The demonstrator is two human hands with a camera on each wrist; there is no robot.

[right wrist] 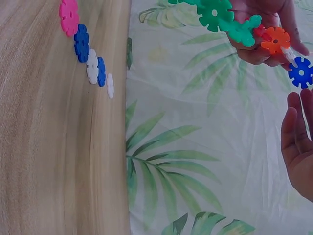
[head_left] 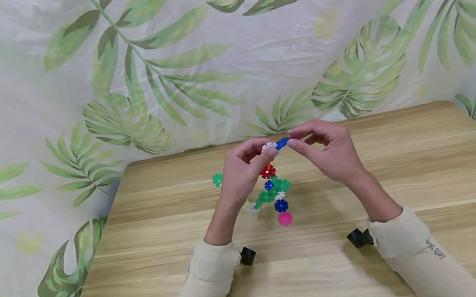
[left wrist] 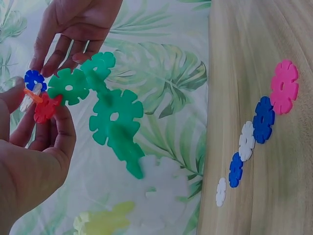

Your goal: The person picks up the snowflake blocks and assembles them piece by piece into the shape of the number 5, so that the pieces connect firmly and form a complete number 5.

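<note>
My left hand [head_left: 243, 168] grips a chain of notched plastic snowflake discs near its end, around a white disc [head_left: 268, 147]. Beside it, the blue disc [head_left: 282, 143] at the chain's tip sits between the thumb and index finger of my right hand [head_left: 329, 152]. Past my left fingers the chain carries on through an orange disc [right wrist: 275, 40], a red disc [left wrist: 45, 107] and several green discs [left wrist: 116, 116]. A pale disc [left wrist: 161, 191] and a yellow disc [left wrist: 102, 220], both blurred, hang lower down. The chain is held above the table.
On the wooden table [head_left: 432, 164] lies a row of discs: a pink disc [head_left: 285, 218], a dark blue disc [head_left: 281, 205], then white and blue ones. Another green disc [head_left: 217, 180] shows left of my left wrist. A leaf-print cloth [head_left: 275, 59] hangs behind the table.
</note>
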